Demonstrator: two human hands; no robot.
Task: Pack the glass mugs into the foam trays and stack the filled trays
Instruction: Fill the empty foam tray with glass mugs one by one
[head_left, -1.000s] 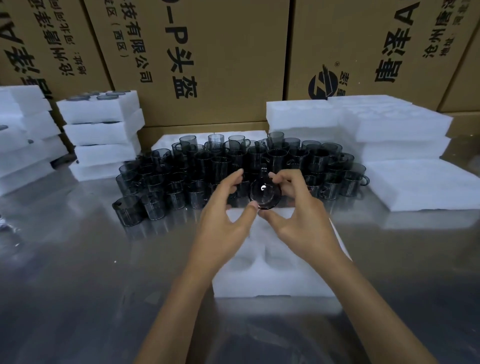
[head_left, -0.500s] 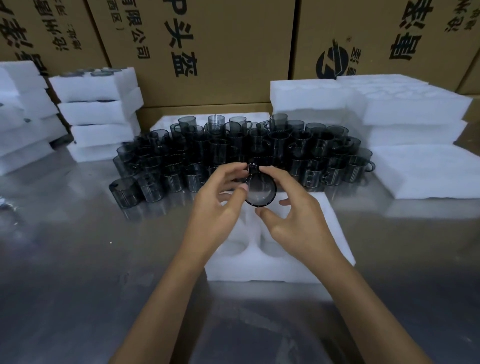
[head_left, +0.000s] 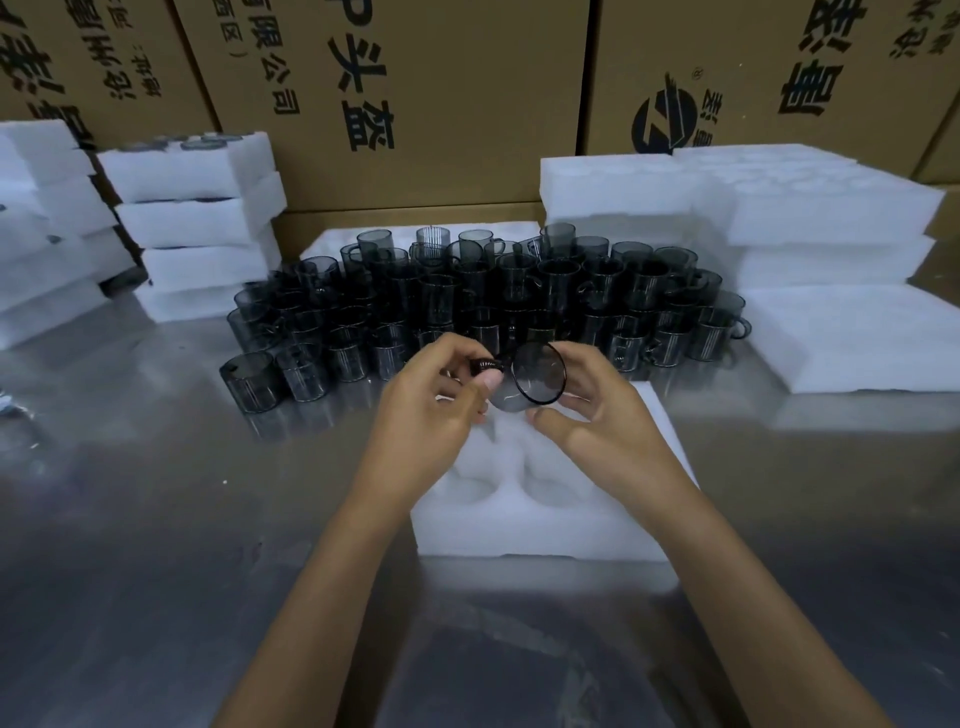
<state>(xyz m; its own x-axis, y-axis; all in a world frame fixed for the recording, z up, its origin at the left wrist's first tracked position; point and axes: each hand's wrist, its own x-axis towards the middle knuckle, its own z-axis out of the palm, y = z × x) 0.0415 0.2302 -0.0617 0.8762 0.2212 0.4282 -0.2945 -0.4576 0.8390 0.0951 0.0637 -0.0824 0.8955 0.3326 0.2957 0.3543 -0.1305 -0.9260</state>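
A smoky glass mug (head_left: 535, 376) is held tilted above a white foam tray (head_left: 540, 525), its mouth turned toward me. My left hand (head_left: 431, 410) pinches the mug's handle on the left. My right hand (head_left: 597, 415) cups the mug's body, thumb under the rim and fingers behind it. The tray lies on the metal table right before me, with round empty pockets showing between my wrists. Several more dark glass mugs (head_left: 483, 306) stand crowded together just beyond the tray.
Stacked foam trays (head_left: 197, 228) with mugs in the top one stand at the back left, further foam stacks (head_left: 47, 234) at the far left. Foam trays (head_left: 810, 208) pile up at the back right. Cardboard cartons (head_left: 415, 78) wall off the rear.
The mug has turned in my hands: the handle, earlier at the top, now points left and my left fingers pinch it. My view has tipped slightly downward.
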